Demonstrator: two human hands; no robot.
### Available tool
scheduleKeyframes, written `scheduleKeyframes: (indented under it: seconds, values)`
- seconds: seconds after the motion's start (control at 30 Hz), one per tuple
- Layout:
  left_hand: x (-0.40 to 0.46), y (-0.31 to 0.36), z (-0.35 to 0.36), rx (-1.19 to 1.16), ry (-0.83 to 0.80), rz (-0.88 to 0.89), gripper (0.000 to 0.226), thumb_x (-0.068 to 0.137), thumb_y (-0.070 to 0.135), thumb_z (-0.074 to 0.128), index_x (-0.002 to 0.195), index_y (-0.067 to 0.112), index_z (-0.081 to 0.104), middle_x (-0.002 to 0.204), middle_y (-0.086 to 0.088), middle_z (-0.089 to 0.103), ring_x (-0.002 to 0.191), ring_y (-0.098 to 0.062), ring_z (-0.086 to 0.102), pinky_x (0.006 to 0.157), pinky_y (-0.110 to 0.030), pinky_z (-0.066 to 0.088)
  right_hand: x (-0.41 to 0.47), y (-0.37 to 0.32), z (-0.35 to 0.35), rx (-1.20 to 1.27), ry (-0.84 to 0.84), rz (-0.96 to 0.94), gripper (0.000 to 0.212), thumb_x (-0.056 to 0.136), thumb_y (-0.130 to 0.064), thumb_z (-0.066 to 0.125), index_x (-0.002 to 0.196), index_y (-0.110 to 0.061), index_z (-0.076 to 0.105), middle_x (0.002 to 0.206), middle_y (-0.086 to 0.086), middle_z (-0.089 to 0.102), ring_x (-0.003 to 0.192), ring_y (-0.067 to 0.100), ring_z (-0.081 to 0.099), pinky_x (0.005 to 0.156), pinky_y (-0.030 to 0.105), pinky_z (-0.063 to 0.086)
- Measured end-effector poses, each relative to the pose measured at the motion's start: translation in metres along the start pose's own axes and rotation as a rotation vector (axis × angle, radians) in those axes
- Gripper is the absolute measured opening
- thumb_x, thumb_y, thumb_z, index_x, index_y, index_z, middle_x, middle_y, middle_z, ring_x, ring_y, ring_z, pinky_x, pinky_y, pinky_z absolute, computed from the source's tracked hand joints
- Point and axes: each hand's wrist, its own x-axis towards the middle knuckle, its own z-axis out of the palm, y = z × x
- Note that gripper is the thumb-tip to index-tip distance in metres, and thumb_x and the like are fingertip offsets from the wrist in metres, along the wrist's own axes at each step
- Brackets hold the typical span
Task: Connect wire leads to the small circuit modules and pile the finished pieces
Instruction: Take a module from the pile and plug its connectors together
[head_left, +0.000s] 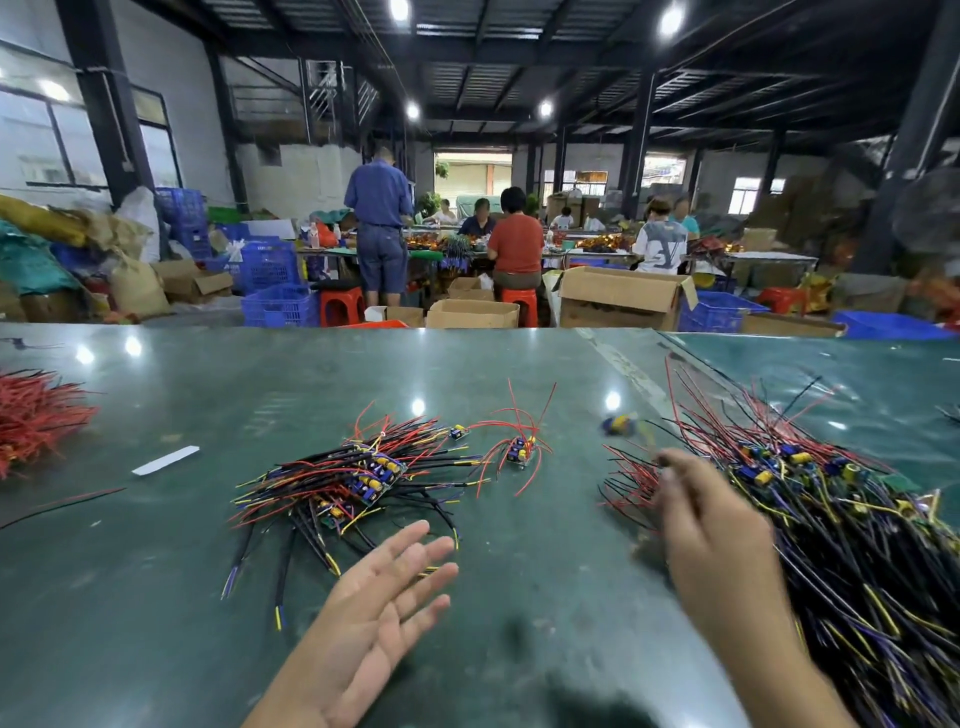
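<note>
Both forearms bare; left hand (387, 587) and right hand (711, 525) ungloved

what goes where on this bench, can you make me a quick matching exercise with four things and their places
Things:
1. red wire bundle
2. white strip
3. big tangled pile
4. left hand

Places:
A. far right of the table
B. near edge, palm up, fingers straight
C. far left edge
D. flat on the table, left of the middle pile

Pairs: 1-C, 2-D, 3-A, 4-B
</note>
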Motion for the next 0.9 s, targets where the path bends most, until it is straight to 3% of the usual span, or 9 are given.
scheduleKeyframes:
  seconds: [0.13,0.27,0.33,0.5,0.6,0.77,0.9]
  values:
    - [0.003,0.0,0.002,-0.021,0.062,0.002,0.041,0.071,0.018,0.06,0.111,0.01,0.064,0.095,-0.011,0.073,0.068,-0.017,0.07,0.062,-0.029,0.059,0.047,0.033,-0.05,-0.264,0.189,0.098,0.026,0.096,-0.017,0.05,0.116,-0.012,0.064,0.1,0.017,0.068,0.083,0.033,0.06,0.07,0.037,0.043]
    - [0.005,0.0,0.003,-0.025,0.102,-0.006,0.035,0.071,0.017,0.06,0.105,0.011,0.066,0.083,-0.008,0.074,0.06,-0.015,0.069,0.056,-0.027,0.058,0.074,0.056,-0.071,-0.746,-0.042,0.344,0.029,0.094,-0.026,0.049,0.117,-0.021,0.066,0.117,0.019,0.062,0.105,0.041,0.054,0.087,0.042,0.044]
    - [0.006,0.001,0.003,-0.033,0.12,-0.005,0.033,0.072,0.016,0.06,0.103,0.011,0.066,0.081,-0.007,0.073,0.058,-0.015,0.068,0.054,-0.027,0.058,0.075,0.055,-0.07,-0.863,-0.096,0.389,0.031,0.092,-0.032,0.05,0.118,-0.021,0.065,0.122,0.018,0.058,0.112,0.04,0.048,0.092,0.042,0.039]
    - [0.008,0.001,-0.001,-0.025,0.195,0.034,0.017,0.084,0.012,0.058,0.098,0.012,0.068,0.076,-0.004,0.072,0.057,-0.012,0.067,0.054,-0.024,0.057,0.047,0.013,-0.026,-0.537,-0.012,0.078,0.025,0.085,-0.024,0.062,0.108,-0.016,0.069,0.112,0.014,0.063,0.102,0.035,0.053,0.087,0.042,0.041]
    - [0.011,-0.001,-0.005,0.085,0.323,0.165,0.015,0.089,0.004,0.057,0.094,0.012,0.068,0.072,-0.002,0.071,0.056,-0.01,0.064,0.055,-0.02,0.053,0.011,-0.023,0.029,-0.253,-0.217,-0.09,0.017,0.085,-0.021,0.063,0.099,-0.02,0.071,0.105,0.002,0.064,0.099,0.027,0.055,0.088,0.038,0.043]
    - [0.021,0.001,-0.016,0.286,0.57,0.469,0.022,0.089,-0.006,0.055,0.087,0.012,0.067,0.074,-0.003,0.065,0.055,-0.005,0.055,0.052,-0.015,0.05,-0.041,-0.038,0.124,-0.15,-0.661,-0.069,0.03,0.091,-0.027,0.047,0.117,-0.029,0.062,0.123,-0.008,0.055,0.114,0.019,0.045,0.097,0.026,0.036]
    - [0.024,0.008,-0.023,0.201,0.702,0.521,0.029,0.09,-0.013,0.044,0.091,0.009,0.063,0.078,-0.004,0.061,0.059,-0.013,0.052,0.045,-0.011,0.045,-0.052,-0.051,0.171,-0.118,-0.675,-0.06,0.038,0.09,-0.02,0.043,0.125,-0.024,0.058,0.127,-0.002,0.055,0.116,0.022,0.043,0.1,0.027,0.033]
